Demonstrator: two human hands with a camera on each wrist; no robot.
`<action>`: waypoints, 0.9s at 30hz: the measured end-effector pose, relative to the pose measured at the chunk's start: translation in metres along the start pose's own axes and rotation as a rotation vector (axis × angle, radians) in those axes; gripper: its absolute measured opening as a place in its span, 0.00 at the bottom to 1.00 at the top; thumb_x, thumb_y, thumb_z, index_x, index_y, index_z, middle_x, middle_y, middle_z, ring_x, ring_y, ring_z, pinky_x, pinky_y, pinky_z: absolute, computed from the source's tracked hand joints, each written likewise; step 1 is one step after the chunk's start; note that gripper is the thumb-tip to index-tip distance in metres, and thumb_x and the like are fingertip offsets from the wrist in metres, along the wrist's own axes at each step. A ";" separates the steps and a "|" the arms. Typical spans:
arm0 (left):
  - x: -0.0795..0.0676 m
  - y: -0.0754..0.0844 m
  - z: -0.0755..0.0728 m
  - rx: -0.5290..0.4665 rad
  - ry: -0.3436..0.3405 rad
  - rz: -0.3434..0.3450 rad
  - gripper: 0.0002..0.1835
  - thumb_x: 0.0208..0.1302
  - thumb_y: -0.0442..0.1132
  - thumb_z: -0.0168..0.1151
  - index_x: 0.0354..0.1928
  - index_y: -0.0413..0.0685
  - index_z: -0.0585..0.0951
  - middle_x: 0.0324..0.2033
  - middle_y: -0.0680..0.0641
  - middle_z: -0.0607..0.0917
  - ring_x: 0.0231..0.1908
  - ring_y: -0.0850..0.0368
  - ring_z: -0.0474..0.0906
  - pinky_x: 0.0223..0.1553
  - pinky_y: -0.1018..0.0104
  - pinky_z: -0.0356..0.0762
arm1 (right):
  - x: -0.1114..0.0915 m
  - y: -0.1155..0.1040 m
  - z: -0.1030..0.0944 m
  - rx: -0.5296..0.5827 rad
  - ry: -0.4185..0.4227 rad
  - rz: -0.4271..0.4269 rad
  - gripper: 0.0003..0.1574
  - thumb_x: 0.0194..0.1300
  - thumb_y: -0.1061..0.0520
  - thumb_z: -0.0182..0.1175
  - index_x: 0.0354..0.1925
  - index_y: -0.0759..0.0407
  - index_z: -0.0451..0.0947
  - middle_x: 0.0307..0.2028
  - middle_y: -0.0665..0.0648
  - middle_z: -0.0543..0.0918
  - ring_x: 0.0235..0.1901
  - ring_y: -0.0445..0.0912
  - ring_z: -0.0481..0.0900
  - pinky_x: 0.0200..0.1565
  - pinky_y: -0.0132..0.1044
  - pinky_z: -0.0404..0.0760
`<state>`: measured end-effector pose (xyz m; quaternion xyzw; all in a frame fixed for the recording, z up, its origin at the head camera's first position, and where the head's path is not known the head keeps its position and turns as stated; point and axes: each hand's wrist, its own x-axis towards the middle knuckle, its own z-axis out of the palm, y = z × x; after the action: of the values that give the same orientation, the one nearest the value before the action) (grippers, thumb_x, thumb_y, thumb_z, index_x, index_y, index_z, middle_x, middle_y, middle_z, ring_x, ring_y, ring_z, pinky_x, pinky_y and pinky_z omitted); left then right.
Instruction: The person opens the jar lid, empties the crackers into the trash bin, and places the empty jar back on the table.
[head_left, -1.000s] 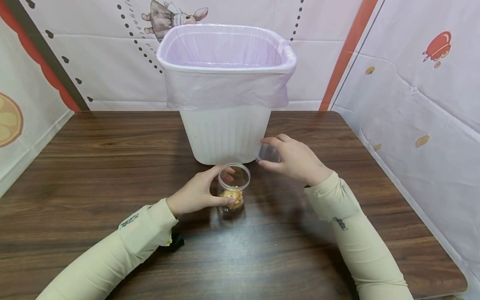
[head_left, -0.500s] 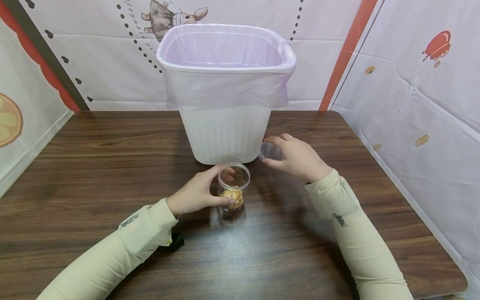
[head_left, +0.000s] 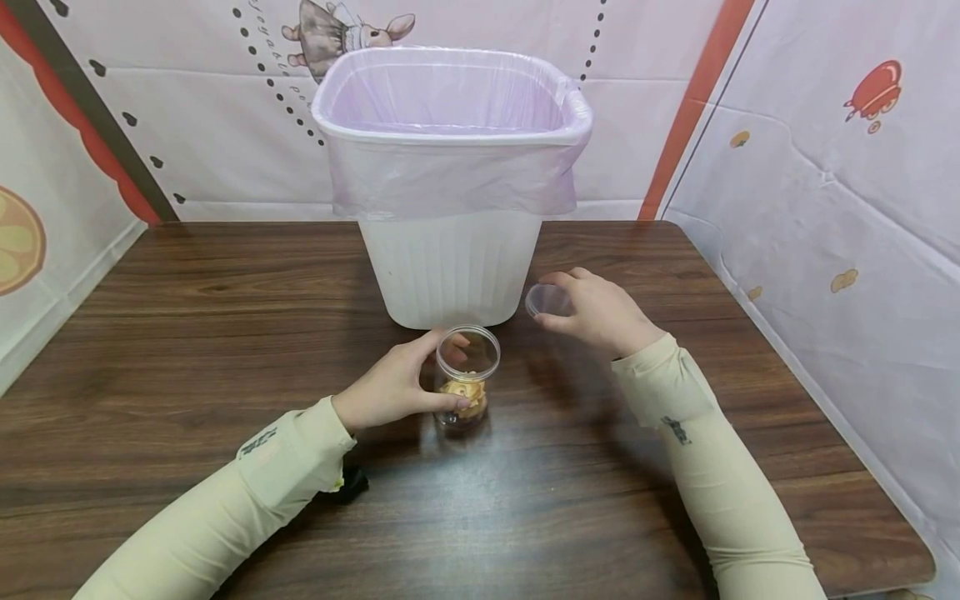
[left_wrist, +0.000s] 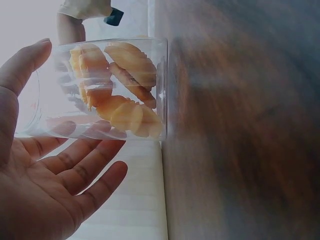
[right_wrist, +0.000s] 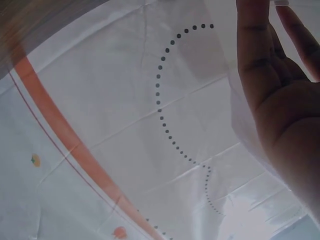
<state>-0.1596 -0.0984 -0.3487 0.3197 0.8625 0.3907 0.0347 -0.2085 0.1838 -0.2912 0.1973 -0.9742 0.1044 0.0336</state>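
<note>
Near the middle of the head view, a clear uncapped jar (head_left: 482, 362) stands upright on the brown table (head_left: 187, 333), yellow snack pieces (head_left: 463, 400) lying in its lower part. From nine o'clock the left hand (head_left: 397, 383) holds it, its grip wrapped around the side, thumb in front and fingers behind. Toward two o'clock the right hand (head_left: 600, 315) has a clear round lid (head_left: 546, 302) in its grip, pinched between thumb and fingers; whether that lid touches the table cannot be told. At twelve o'clock, just behind the jar, stands a white bin (head_left: 456, 267) with a lilac liner (head_left: 453, 179) folded over its rim; a small black object (head_left: 351, 485) lies at eight o'clock beside the left sleeve (head_left: 288, 458). Through the left wrist camera the jar appears sideways toward ten o'clock, base against the table, with thumb above and fingers below; the right sleeve (left_wrist: 87, 8) shows at eleven. By the right wrist camera, the right hand fills two o'clock, before pale cloth (right_wrist: 115, 110) printed with black dots (right_wrist: 158, 94) and an orange stripe (right_wrist: 66, 131).
</note>
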 end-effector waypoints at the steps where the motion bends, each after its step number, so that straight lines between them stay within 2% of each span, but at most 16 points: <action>1: 0.000 0.000 0.000 -0.001 -0.001 -0.002 0.34 0.50 0.49 0.74 0.59 0.55 0.70 0.46 0.52 0.83 0.51 0.60 0.78 0.54 0.57 0.72 | 0.001 0.002 0.001 -0.001 -0.001 0.003 0.36 0.59 0.41 0.61 0.61 0.56 0.72 0.50 0.63 0.79 0.44 0.55 0.79 0.46 0.52 0.77; 17: 0.000 0.000 0.000 -0.007 -0.002 -0.001 0.35 0.50 0.50 0.74 0.59 0.53 0.71 0.46 0.51 0.83 0.50 0.60 0.78 0.55 0.57 0.72 | 0.007 0.021 0.011 0.001 -0.042 0.041 0.37 0.58 0.41 0.62 0.62 0.56 0.72 0.49 0.64 0.79 0.43 0.55 0.78 0.45 0.52 0.77; 27: 0.000 0.000 0.000 -0.007 -0.003 0.001 0.35 0.50 0.50 0.74 0.60 0.56 0.70 0.46 0.52 0.83 0.51 0.60 0.78 0.55 0.57 0.72 | 0.010 0.028 0.014 0.005 -0.060 0.057 0.37 0.58 0.42 0.62 0.62 0.57 0.71 0.49 0.65 0.79 0.43 0.56 0.78 0.46 0.53 0.77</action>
<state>-0.1595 -0.0984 -0.3483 0.3206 0.8609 0.3933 0.0368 -0.2292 0.2019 -0.3089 0.1726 -0.9797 0.1019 0.0006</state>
